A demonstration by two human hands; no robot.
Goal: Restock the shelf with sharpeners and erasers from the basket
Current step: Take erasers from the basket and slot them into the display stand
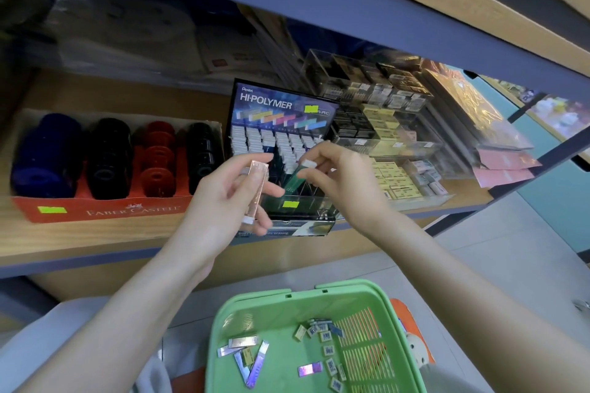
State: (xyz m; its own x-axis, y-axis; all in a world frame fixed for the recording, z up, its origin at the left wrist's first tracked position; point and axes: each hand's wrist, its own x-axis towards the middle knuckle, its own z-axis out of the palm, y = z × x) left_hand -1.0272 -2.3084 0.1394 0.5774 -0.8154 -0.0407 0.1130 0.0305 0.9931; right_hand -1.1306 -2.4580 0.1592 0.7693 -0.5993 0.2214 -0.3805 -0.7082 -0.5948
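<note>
My left hand [225, 198] grips a long pink-copper stick eraser [255, 190] upright in front of the shelf. My right hand [343, 174] pinches the white end of a green stick eraser [293, 180] and holds it tilted over the clear front tray of the Hi-Polymer display box [281, 112], which is filled with rows of stick erasers. Below, the green basket [255, 303] holds several shiny stick erasers [247, 351] and small block erasers [325, 338].
A red Faber-Castell tray [105, 210] with round blue, black and red sharpeners sits left of the display. Clear bins of yellow and white erasers [396, 175] stand to its right. The blue beam of the upper shelf [351, 16] hangs overhead.
</note>
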